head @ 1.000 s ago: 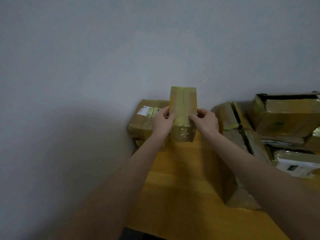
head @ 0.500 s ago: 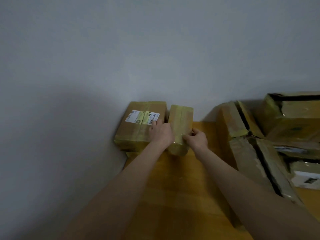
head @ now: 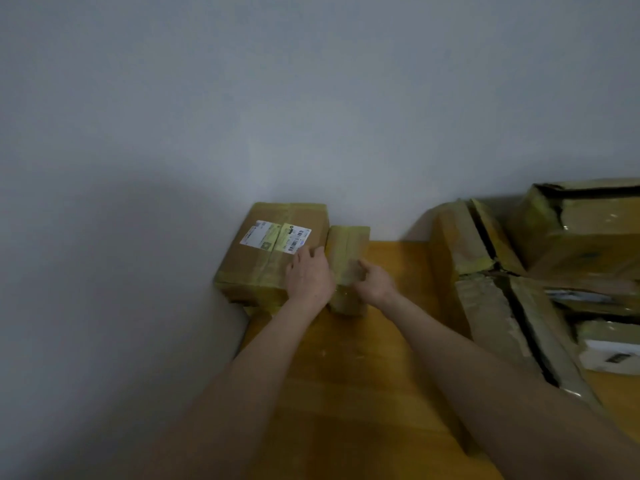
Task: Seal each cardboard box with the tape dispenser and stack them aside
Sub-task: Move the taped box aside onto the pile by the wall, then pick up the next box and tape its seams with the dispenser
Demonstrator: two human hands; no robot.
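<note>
A small taped cardboard box (head: 349, 245) lies on the yellow wooden table (head: 363, 375), pressed against the right side of a larger taped box with a white shipping label (head: 268, 261). My left hand (head: 308, 277) lies flat over the seam between the two boxes, its fingers reaching toward the label. At the small box's right edge, my right hand (head: 375, 282) curls its fingers onto the box top; it is slightly blurred. No tape dispenser is in view.
The wall stands right behind both boxes, and the table's left edge runs beside the larger box. On the right are several more boxes: a long one with a dark open seam (head: 491, 306), a large one behind it (head: 585, 233) and a white parcel (head: 613, 355).
The small box was held up on end in both hands, then came down flat beside the labelled box. My left hand has flattened out since.
</note>
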